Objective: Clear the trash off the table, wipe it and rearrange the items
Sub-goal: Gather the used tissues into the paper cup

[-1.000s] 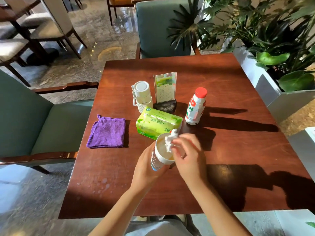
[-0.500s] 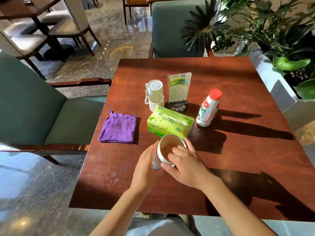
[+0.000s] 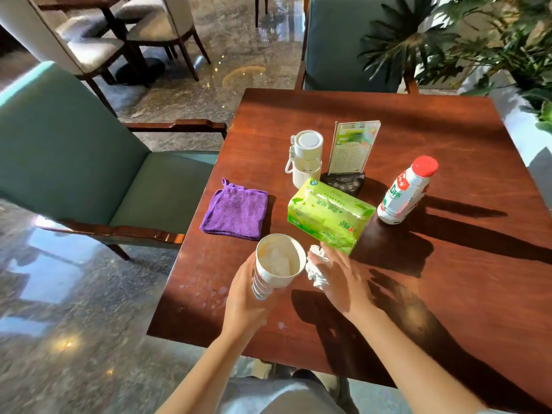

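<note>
My left hand (image 3: 245,303) grips a white paper cup (image 3: 279,264), tilted with its mouth toward me above the near part of the wooden table (image 3: 448,294). Something pale lies inside the cup. My right hand (image 3: 343,282) is just right of the cup, with a crumpled white tissue (image 3: 316,268) against its palm and fingers. A folded purple cloth (image 3: 236,212) lies at the table's left edge. Behind the cup are a green tissue pack (image 3: 328,215), a white lidded bottle (image 3: 306,158), a menu stand (image 3: 352,150) and a red-capped milk bottle (image 3: 406,191).
Water droplets (image 3: 215,292) dot the table's near left corner. A teal armchair (image 3: 89,162) stands to the left and another (image 3: 343,40) at the far side. A white planter with leafy plants (image 3: 507,55) borders the table's right. More chairs stand at the back left.
My right hand pushed a tissue into the cup, then came out to the cup's right side, where it now holds a crumpled tissue. The view has shifted left.
</note>
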